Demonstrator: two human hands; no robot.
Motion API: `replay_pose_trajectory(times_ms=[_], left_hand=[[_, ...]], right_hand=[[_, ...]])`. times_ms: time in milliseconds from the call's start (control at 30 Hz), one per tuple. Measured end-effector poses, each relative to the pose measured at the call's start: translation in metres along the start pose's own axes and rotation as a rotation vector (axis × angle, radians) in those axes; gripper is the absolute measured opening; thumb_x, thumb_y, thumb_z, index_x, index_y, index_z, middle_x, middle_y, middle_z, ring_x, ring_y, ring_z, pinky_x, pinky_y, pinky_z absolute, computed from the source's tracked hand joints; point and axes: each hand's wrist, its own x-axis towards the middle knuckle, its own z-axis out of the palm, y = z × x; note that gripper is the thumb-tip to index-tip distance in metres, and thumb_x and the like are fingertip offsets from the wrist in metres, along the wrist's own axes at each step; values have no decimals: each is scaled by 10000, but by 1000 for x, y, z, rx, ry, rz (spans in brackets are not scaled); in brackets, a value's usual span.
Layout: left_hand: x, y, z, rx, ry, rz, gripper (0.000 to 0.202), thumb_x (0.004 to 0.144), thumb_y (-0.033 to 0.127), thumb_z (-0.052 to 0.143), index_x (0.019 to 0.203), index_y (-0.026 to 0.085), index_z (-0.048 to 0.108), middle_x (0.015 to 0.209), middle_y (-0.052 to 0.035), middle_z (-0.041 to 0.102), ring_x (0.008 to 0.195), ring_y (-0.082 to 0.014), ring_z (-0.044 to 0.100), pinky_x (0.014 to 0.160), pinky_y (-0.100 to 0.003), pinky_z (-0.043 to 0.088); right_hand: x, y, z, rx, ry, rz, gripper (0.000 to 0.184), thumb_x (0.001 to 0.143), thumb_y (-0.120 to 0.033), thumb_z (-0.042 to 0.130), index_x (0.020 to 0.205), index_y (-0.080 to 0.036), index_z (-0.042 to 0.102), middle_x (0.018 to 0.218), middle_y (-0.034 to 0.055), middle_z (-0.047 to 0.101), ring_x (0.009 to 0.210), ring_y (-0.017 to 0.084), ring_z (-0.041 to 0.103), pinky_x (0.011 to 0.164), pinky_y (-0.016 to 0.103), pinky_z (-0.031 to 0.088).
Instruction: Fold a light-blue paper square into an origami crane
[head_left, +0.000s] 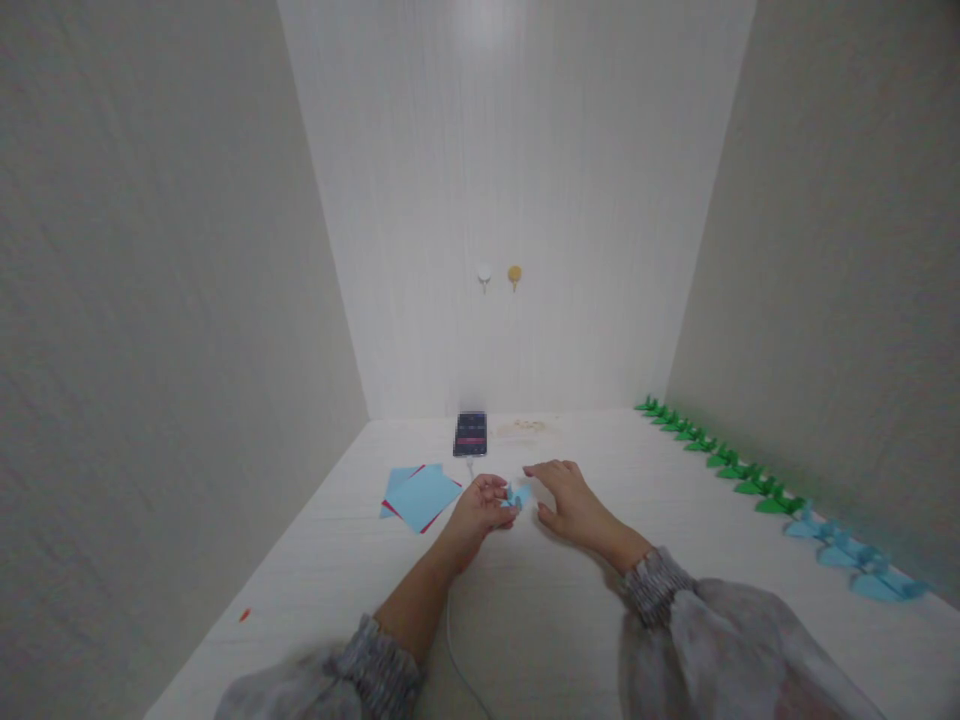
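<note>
Folded blue paper piece (517, 494): small, held over the white table (540, 610), between both hands. Left hand (480, 510): grip pinched on its left edge. Right hand (574, 500): fingers spread flat, touching its right side. Nearby: blue paper sheets (421, 497), phone (470, 434), row of green and blue folded figures (750, 480) along right wall

Two hands are showing, the left hand (480, 510) and right hand (574, 505), sharing one small blue folded piece (517, 495), with one phone (470, 434) lying behind them. Two hooks (499, 275) are sticking on the back wall. Along the right wall roughly ten green folded shapes (712, 455) and about four blue ones (847, 550) are lining up, plus one small paper stack (420, 497), too overlapped to count.
</note>
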Motion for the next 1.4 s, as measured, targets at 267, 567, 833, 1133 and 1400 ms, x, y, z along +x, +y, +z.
replay_pose_trajectory(times_ms=[267,567,833,1133,1400], left_hand=[[8,-2,-1,50,102,44,560,422,143,714,864,175,371,779,6,505,547,-59,483,535,-214,393],[7,0,0,66,71,50,599,419,157,719,909,185,375,860,-23,499,593,-71,508,585,-241,408],[3,-1,2,189,53,-83,290,558,358,617,657,117,491,503,19,493,440,-77,466,479,-229,386],[3,0,-1,234,46,-28,245,531,331,640,588,117,535,480,21,510,411,-61,435,454,-196,342],[3,-2,-2,213,64,-46,301,508,301,669,730,120,579,523,18,510,456,-69,446,487,-209,365]], right_hand=[[4,-15,4,127,149,5,131,683,-263,508,760,-170,456,725,26,496,704,154,448,692,308,319],[3,-9,16,80,220,45,112,735,-187,426,625,-169,432,605,-2,459,615,128,422,615,268,305],[3,-7,10,71,268,67,126,750,-182,408,634,-165,454,609,7,464,626,132,419,622,273,308],[3,-8,8,70,261,54,92,742,-198,414,678,-169,472,618,7,475,627,136,444,634,277,315],[2,-4,5,53,315,84,123,760,-205,400,667,-169,471,609,5,476,622,134,447,645,277,311]])
